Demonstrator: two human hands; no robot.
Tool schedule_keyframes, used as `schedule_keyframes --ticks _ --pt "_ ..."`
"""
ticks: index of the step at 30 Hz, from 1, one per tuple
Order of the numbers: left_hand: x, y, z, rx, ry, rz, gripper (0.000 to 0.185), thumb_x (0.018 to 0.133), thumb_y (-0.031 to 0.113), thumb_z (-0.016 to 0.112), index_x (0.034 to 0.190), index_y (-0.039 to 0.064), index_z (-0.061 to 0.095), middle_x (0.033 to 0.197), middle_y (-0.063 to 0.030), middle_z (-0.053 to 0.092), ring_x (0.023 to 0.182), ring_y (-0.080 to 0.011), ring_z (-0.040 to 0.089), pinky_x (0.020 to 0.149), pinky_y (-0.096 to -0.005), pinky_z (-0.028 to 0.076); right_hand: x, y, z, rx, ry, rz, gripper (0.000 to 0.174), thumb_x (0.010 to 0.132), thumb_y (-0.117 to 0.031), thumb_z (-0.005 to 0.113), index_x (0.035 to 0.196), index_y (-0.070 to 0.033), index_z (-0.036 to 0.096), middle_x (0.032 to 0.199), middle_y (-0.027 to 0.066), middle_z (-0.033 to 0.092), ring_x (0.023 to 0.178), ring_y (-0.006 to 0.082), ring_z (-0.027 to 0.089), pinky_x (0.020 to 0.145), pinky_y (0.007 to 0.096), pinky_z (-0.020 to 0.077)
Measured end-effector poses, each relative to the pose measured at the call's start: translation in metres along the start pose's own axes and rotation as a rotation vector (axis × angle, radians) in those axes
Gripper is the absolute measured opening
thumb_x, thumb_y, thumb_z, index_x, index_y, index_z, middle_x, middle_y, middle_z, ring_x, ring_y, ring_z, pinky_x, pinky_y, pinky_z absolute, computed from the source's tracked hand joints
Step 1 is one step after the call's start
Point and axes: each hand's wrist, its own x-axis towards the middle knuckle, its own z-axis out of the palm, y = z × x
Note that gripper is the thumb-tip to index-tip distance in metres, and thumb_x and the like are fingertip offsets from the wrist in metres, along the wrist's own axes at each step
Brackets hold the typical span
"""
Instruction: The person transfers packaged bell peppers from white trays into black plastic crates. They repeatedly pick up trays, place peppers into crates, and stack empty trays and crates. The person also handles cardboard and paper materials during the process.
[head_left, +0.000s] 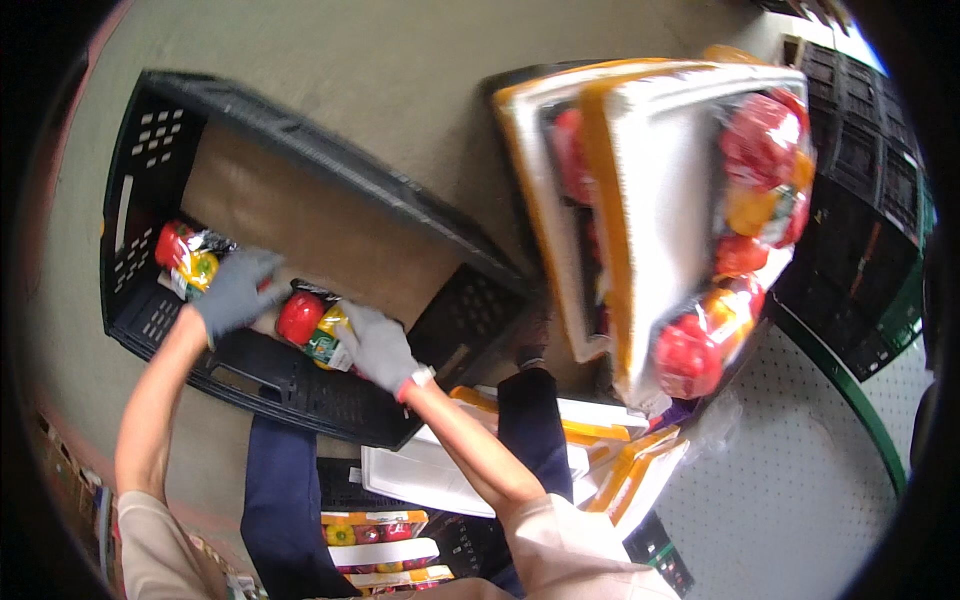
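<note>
A black plastic crate (247, 367) with a brown base (315, 225) lies before me. Along its near side sit film-wrapped packs of bell peppers. My left hand (240, 292), in a dark grey glove, rests beside the left pack of red and yellow peppers (180, 251); a bit of red shows by its fingers, and its grip is partly hidden. In a pale glove, my right hand (379, 349) grips the right end of another pack of red and yellow peppers (309, 326), which bears a green and white label.
Stacked white foam boxes (667, 172) edged with orange tape stand at right, the top one holding wrapped peppers (757, 142). More foam boxes (427, 472) lie near my legs. Black crates (855, 255) stand far right beside a dotted grey surface (780, 480) with a green edge.
</note>
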Motion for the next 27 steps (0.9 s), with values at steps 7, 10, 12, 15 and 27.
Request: schedule_keyframes --ticks 7,10,12,15,27 --pt "0.008 0.278 -0.115 -0.914 0.099 0.425 0.046 0.098 0.034 0.055 0.126 -0.002 0.058 0.123 -0.0190 0.062 0.114 -0.0285 0.060 0.100 -0.0374 0.045 -0.212 -0.022 -0.274 -0.020 0.491 -0.181 0.030 0.091 -0.002 0.055 0.120 0.002 0.061 0.119 0.0201 0.063 0.109 0.0299 0.063 0.095 0.0376 0.0490" --pt "0.086 0.370 -0.129 -1.629 0.077 0.192 0.053 0.101 0.036 0.050 0.135 -0.005 0.045 0.127 -0.0180 0.055 0.116 -0.0255 0.056 0.100 -0.0382 0.044 -0.254 0.038 -0.390 -0.215 0.919 -0.034 0.026 0.093 -0.005 0.052 0.114 0.004 0.065 0.101 0.0182 0.068 0.096 0.0259 0.067 0.086 0.0343 0.0510" --pt "0.142 0.410 -0.128 -1.815 0.068 0.061 0.057 0.101 0.038 0.048 0.138 -0.005 0.040 0.130 -0.0174 0.051 0.120 -0.0251 0.053 0.103 -0.0393 0.043 -0.265 0.095 -0.461 0.128 1.028 0.100 0.030 0.098 -0.013 0.048 0.115 0.006 0.064 0.107 0.0171 0.069 0.098 0.0191 0.065 0.087 0.0315 0.0492" --pt "0.195 0.458 -0.099 -1.916 0.111 -0.058 0.043 0.101 0.040 0.047 0.127 0.005 0.051 0.120 -0.0101 0.058 0.110 -0.0211 0.056 0.096 -0.0381 0.045 -0.253 0.177 -0.525 -0.049 0.977 0.342 0.035 0.098 -0.023 0.050 0.116 0.003 0.064 0.105 0.0178 0.070 0.099 0.0218 0.066 0.088 0.0305 0.0484" --pt "0.242 0.518 -0.074 -1.760 0.666 0.214 0.054 0.103 0.050 0.036 0.138 0.010 0.047 0.128 -0.0020 0.055 0.117 -0.0142 0.049 0.105 -0.0310 0.035 -0.243 0.206 -0.544 0.616 0.316 0.475 0.058 0.099 -0.049 0.046 0.101 0.004 0.071 0.086 0.0100 0.067 0.076 0.0156 0.059 0.073 0.0307 0.0497"
